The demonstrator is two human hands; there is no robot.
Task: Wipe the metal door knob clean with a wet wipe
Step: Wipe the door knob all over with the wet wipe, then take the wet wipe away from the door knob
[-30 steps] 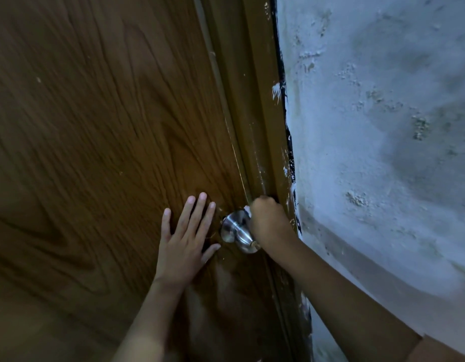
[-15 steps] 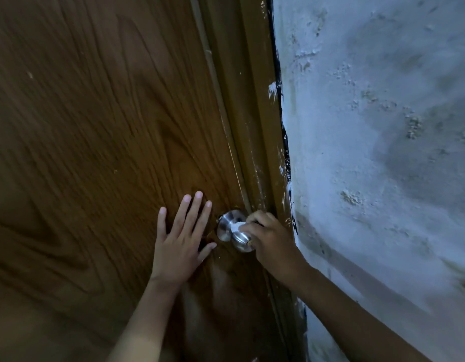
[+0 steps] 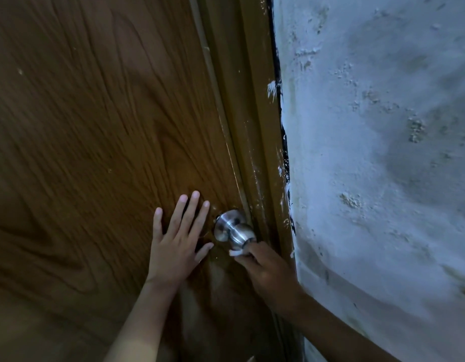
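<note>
A round silver metal door knob (image 3: 232, 229) sticks out of the brown wooden door (image 3: 95, 126) near its right edge. My left hand (image 3: 177, 240) lies flat on the door just left of the knob, fingers spread, holding nothing. My right hand (image 3: 265, 267) is below and to the right of the knob, fingers closed on a small white wet wipe (image 3: 235, 253). The wipe touches the lower end of the knob. Most of the wipe is hidden inside the hand.
A brown door frame (image 3: 254, 126) runs up beside the door's edge. A rough, flaking white plaster wall (image 3: 383, 152) fills the right side, close to my right forearm.
My right hand has slid with the wipe from the top and right side of the knob down to its lower end, uncovering most of the knob. The left hand has stayed flat on the door.
</note>
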